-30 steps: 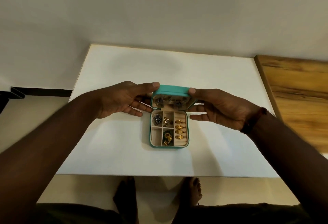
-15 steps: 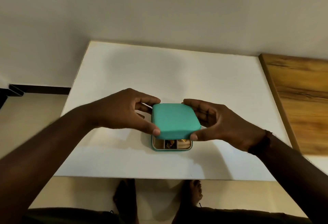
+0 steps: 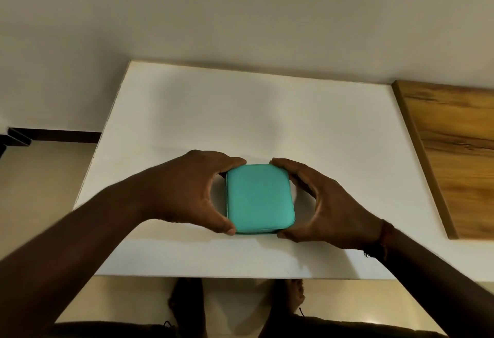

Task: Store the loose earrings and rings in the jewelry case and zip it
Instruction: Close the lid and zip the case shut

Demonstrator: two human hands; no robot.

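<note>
Jewelry case [image 3: 259, 198] — lid down, between hands

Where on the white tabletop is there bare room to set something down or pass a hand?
Bare: the white tabletop from its far edge to the teal jewelry case; the stretch between right hand and wooden board; a narrow strip along the near edge. Crowded: centre front, where left hand and right hand grip the case.

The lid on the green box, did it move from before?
Yes. The lid swung down toward the table's near edge and now lies flat, hiding the jewelry that showed before.
</note>
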